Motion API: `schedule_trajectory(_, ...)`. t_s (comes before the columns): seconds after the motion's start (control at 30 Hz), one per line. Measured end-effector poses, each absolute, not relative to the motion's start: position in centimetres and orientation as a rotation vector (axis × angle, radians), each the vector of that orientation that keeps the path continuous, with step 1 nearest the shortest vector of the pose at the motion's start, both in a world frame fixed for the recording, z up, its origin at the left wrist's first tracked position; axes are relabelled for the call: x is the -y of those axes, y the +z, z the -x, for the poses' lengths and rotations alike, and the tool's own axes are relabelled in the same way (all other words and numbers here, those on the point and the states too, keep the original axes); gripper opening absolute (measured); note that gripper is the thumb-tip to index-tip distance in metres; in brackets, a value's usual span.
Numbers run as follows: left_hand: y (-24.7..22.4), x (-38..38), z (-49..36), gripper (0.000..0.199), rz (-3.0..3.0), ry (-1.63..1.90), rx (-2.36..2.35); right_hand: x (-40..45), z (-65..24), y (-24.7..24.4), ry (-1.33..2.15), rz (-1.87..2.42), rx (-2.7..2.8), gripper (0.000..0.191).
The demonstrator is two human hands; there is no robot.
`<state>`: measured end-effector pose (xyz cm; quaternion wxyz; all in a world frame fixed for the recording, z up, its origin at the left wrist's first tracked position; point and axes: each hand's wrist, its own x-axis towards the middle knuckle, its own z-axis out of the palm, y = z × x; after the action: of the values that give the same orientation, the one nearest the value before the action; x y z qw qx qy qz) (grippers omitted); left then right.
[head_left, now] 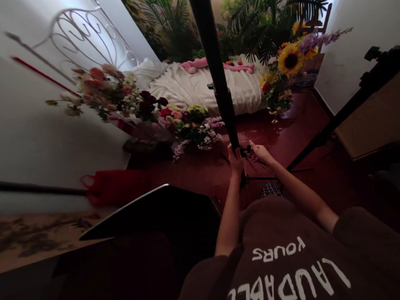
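The left grip (pixel 236 160) is wrapping around the black pole (pixel 219 74), probably steadying it; the right grip (pixel 261 153) is resting at the jutting knob (pixel 246 150), whether pinching I cannot tell. The pole is standing before the bed (pixel 184 86), thin legs (pixel 262 178) apparently spreading for balance.

Legible markings: two words in off-white capitals on the front of the wearer's brown shirt (pixel 278 220). Word 1: "YOURS" (pixel 278 251), in smaller letters, nearer the hem. Word 2: "LAUDABLE" (pixel 286 288), in larger letters, higher on the garment, close to the lower edge of the head view. Both words appear upside down and read from right to left. Letterforms are uneven, with brush-like strokes of varying slant.
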<state>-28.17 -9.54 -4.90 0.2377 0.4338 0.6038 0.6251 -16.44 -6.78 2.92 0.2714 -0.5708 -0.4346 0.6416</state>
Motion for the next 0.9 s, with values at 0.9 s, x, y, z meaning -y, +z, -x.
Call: schedule_trajectory(0.9, -4.2, 9.8, 27.9, 0.047, -1.138, 1.734, -1.663, 4.2, 15.9, 5.2, 1.132, 1.014, 2.026, 0.066)
